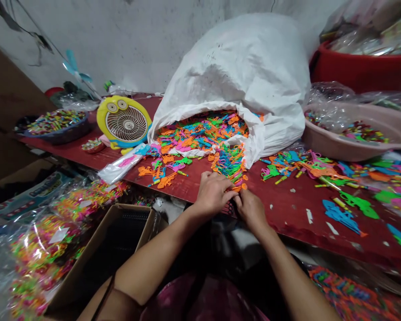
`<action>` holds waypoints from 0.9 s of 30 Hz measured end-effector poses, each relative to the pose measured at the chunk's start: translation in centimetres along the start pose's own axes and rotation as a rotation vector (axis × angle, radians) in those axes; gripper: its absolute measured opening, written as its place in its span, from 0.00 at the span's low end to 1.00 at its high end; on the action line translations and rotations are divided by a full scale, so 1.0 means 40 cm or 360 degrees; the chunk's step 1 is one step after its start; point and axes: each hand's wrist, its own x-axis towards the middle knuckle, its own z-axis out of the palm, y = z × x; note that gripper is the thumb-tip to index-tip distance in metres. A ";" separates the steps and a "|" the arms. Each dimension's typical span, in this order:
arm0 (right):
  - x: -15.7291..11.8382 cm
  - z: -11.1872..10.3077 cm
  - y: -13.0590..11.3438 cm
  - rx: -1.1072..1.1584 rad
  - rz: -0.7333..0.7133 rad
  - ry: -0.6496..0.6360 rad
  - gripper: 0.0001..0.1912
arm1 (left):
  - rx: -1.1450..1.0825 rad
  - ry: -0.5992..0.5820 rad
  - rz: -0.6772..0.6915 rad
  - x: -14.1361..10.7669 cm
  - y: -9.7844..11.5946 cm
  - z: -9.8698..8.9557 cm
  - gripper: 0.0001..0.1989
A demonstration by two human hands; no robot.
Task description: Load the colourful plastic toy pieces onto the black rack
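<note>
At the front edge of the red table, my left hand (212, 191) and my right hand (252, 206) meet at the near end of a dense strip of small plastic pieces (230, 159), blue and green in the middle with orange along its sides. My left fingers are curled over its near left corner. My right fingers are pinched together by an orange piece (243, 186); what lies between them is hidden. Behind the strip, a big white sack (247, 67) lies with its mouth towards me, showing loose colourful plastic toys (200, 129) inside.
Left of the sack stand a yellow fan (128, 122) and a blue basin (58, 133). A pink basin (354, 147) and scattered plastic toys (344, 214) are on the right. Below the table edge are a cardboard box (96, 258) and clear bags of colourful pieces (43, 249).
</note>
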 end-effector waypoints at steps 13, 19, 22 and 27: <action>0.039 -0.008 0.047 0.0742 -0.0228 -0.0151 0.15 | 0.0261 -0.0077 0.0167 0.069 0.027 -0.061 0.11; 0.023 -0.016 0.080 0.1305 -0.0121 -0.0167 0.16 | 0.0284 -0.0102 0.0161 0.077 0.019 -0.064 0.12; 0.023 -0.014 0.059 0.1170 -0.0261 -0.0010 0.14 | 0.0318 -0.0128 0.0186 0.083 0.021 -0.069 0.11; 0.018 0.019 0.021 0.0723 -0.0345 0.0228 0.11 | 0.0321 -0.0087 0.0148 0.067 0.021 -0.076 0.11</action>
